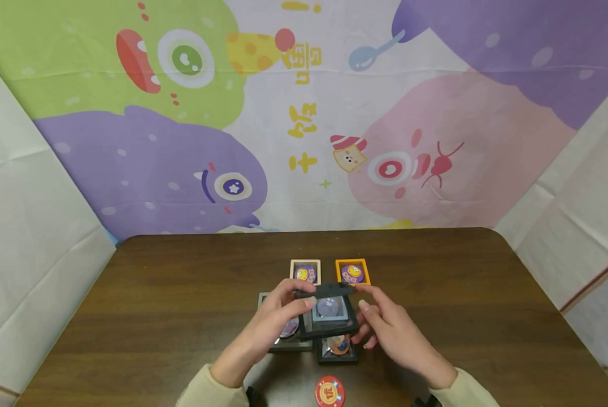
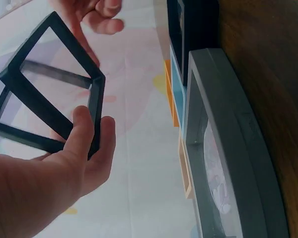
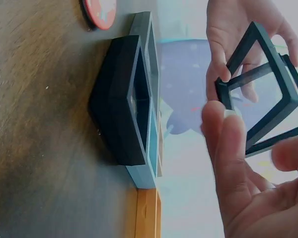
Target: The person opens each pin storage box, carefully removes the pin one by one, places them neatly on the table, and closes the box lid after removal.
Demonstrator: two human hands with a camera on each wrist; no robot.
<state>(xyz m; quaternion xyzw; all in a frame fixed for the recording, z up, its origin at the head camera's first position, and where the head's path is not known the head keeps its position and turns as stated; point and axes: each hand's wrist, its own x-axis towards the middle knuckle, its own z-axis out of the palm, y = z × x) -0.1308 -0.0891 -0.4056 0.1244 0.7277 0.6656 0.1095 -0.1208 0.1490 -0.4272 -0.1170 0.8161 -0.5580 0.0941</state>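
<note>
A black hinged display frame [image 1: 327, 316] hangs open above the table, its lid [image 1: 325, 291] lifted. My left hand [image 1: 290, 305] grips its left side, thumb on the front rim [image 2: 84, 130]. The left wrist view shows both clear panes of the frame [image 2: 49, 94] with nothing between them. My right hand [image 1: 372, 316] is at the frame's right side with straight fingers [image 3: 223, 148]. One fingertip reaches the lid's corner. Seen through the held frame is a blue frame [image 1: 329, 310] with a round token.
On the brown table [image 1: 461, 316] lie a beige frame [image 1: 305, 272], an orange frame [image 1: 352, 272], a grey frame [image 2: 223, 148] and a black frame [image 3: 121, 99], each holding a token. A red chip [image 1: 330, 391] sits near the front edge. A cartoon cloth hangs behind.
</note>
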